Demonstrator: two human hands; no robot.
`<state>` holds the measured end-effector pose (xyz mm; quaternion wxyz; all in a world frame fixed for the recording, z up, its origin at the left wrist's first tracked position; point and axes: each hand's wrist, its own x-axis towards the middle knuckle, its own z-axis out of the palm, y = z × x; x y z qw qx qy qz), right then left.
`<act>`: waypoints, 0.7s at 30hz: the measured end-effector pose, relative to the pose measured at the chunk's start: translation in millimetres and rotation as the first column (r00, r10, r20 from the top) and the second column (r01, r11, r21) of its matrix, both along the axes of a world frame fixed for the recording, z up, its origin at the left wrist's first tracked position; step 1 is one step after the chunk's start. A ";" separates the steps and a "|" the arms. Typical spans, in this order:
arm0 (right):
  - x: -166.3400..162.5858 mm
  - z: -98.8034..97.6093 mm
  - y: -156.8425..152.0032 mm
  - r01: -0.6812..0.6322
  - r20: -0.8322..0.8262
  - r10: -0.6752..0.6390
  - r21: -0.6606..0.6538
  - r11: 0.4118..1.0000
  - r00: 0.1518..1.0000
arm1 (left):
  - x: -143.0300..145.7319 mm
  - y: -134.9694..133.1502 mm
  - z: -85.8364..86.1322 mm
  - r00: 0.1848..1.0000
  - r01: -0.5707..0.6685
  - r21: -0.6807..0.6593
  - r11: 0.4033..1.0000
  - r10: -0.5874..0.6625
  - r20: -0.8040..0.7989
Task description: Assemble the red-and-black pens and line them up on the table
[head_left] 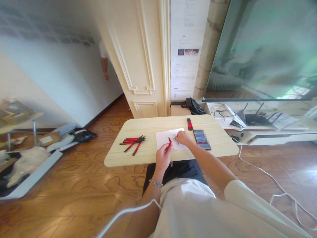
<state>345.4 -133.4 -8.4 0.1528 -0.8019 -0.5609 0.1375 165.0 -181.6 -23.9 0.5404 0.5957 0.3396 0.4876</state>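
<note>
A small pale wooden table (pixel 148 127) stands in front of me. My left hand (pixel 162 157) is closed on a red pen part (pixel 169 143) over a white sheet of paper (pixel 163 136). My right hand (pixel 182 137) pinches a thin small piece, too small to name, over the same sheet. A pile of several red-and-black pens (pixel 132 141) lies to the left of the sheet. Two more red pens (pixel 190 124) lie at the table's far edge, beside a dark phone (pixel 201 139).
A TV (pixel 262 49) on a low white stand with a router and cables is at the right. A white cable (pixel 272 180) trails over the wooden floor. Bags and clutter (pixel 37 148) lie at the left. Another person's arm (pixel 105 64) shows behind the door.
</note>
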 end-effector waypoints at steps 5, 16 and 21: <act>-8.6 -0.7 4.6 0.047 0.006 -0.047 -0.008 0.999 0.999 | -0.1 5.5 -7.1 0.999 -0.036 -0.005 0.999 0.036 -0.013; -5.7 29.0 -23.9 0.120 -0.665 0.200 0.402 0.908 0.719 | 1.7 2.0 -12.8 1.000 0.007 0.006 1.000 -0.006 -0.020; -19.4 53.3 -46.0 0.290 -0.847 0.342 0.474 0.831 0.407 | 3.4 -0.9 -8.2 0.998 0.032 0.039 0.999 -0.030 -0.048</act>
